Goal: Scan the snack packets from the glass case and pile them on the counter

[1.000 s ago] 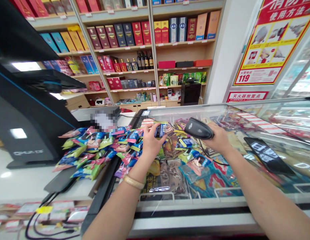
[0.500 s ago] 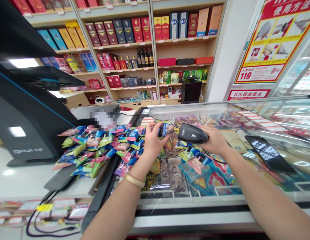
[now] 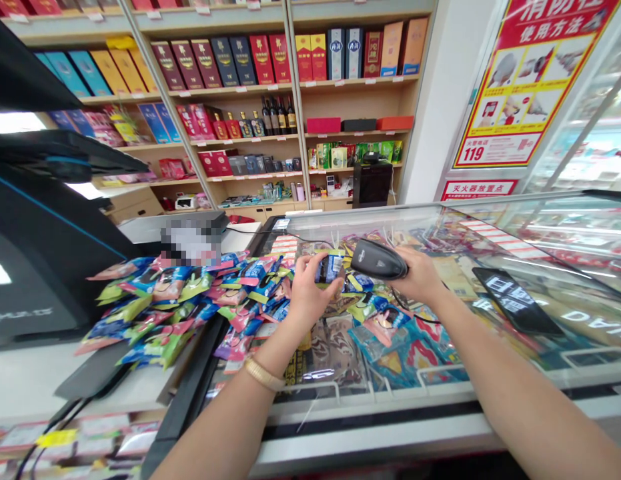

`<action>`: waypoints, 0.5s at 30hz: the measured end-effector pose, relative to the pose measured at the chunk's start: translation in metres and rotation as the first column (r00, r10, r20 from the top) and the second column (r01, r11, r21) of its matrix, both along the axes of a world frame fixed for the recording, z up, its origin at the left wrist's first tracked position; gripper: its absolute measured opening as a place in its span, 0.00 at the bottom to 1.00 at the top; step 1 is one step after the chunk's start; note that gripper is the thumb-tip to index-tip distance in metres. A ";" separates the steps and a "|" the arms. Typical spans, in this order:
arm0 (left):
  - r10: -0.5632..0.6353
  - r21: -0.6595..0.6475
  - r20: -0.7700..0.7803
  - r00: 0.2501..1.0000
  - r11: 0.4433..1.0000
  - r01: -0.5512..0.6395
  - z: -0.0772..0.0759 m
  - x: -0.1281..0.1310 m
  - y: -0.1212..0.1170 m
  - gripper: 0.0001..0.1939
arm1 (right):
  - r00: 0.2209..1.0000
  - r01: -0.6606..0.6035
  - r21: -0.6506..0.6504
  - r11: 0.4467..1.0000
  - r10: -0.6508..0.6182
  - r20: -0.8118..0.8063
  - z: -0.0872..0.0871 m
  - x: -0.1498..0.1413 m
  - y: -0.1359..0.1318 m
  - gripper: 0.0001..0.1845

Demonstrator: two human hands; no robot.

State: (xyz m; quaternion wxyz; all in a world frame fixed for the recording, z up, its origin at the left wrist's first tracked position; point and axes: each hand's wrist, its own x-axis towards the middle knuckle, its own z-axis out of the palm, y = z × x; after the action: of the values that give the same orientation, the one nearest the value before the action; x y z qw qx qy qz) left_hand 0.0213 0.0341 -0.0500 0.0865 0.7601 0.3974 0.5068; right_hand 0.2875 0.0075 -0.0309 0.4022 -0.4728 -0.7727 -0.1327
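Over the glass lid of a chest freezer (image 3: 335,407), my left hand (image 3: 310,290) pinches a small snack packet (image 3: 332,268) between thumb and fingers, its dark blue printed side showing. My right hand (image 3: 420,273) is wrapped round a black barcode scanner (image 3: 377,259), whose head faces left toward the packet, a short gap apart. Below the scanner, a few similar packets (image 3: 385,320) lie on the glass. A heap of pink, green and blue snack packets (image 3: 175,293) spreads left of my left hand, across the counter and onto the freezer's edge.
A black phone (image 3: 517,300) lies on the glass at right. At far left stands a dark checkout terminal (image 3: 45,260) with a flat black device (image 3: 93,370) and cables before it. Shelves of boxes and bottles (image 3: 277,117) line the back wall.
My left hand has turned the packet, so more of its printed side shows. The scanner remains in my right hand, tilted slightly differently. The whole view has shifted a little.
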 end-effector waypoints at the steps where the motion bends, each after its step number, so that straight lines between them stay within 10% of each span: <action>1: -0.040 -0.062 0.008 0.999 0.997 0.041 -0.005 0.005 -0.004 0.25 | 1.000 0.025 -0.003 1.000 -0.025 -0.006 -0.001 0.003 0.002 0.10; 9: -0.298 -0.341 -0.111 0.948 0.908 0.245 -0.040 0.024 -0.016 0.37 | 0.983 0.181 -0.019 0.983 -0.181 -0.011 -0.014 0.023 0.013 0.12; 15: -0.473 -0.364 -0.182 0.862 0.847 0.388 -0.040 0.023 -0.018 0.38 | 0.972 0.236 -0.012 0.972 -0.236 -0.007 -0.018 0.026 0.014 0.15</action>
State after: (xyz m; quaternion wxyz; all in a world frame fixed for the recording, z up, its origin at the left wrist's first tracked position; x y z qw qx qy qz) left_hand 0.0438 0.0165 -0.0896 0.2652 0.8671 0.2988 0.2976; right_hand 0.3139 0.0215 -0.0492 0.3841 -0.5643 -0.7100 -0.1732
